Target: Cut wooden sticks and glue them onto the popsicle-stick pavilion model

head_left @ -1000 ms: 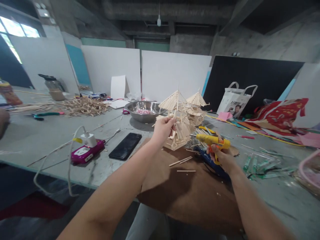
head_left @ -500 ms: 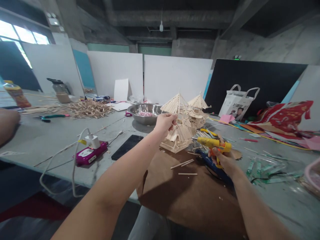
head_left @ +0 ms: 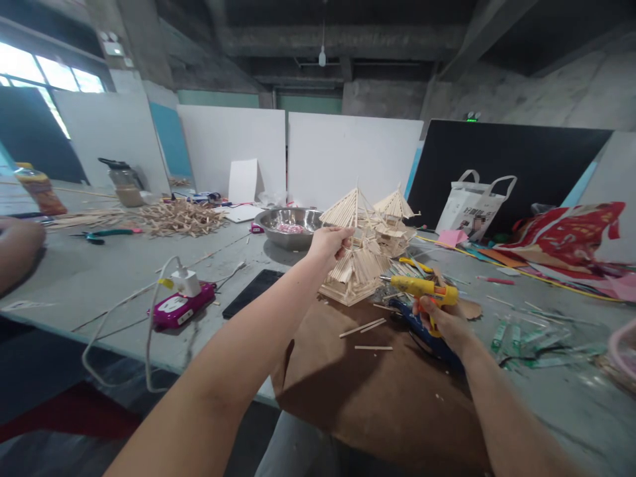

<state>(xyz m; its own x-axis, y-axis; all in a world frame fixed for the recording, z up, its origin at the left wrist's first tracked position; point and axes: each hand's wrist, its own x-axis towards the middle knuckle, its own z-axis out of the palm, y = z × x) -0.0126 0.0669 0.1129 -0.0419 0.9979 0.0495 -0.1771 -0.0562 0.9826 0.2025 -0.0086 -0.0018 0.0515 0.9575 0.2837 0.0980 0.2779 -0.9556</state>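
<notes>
My left hand reaches out to the pale wooden stick model, a small pavilion with a peaked roof. Its fingers are pinched together beside the lower edge of that upper roof; whatever lies between them is too small to make out. In my right hand is a yellow hot glue gun, its nozzle pointing left toward the model's lower roof. A second peaked tower rises behind. Loose sticks lie on the brown board in front of the model.
A steel bowl and a dark tablet-like slab sit left of the model. Farther left are a purple power strip, pliers, a wood-scrap pile and another person's arm. Glue sticks or clear green-marked strips lie right.
The camera view has shifted slightly. My left hand stays at the model, and the glue gun in my right hand has dipped very slightly.
</notes>
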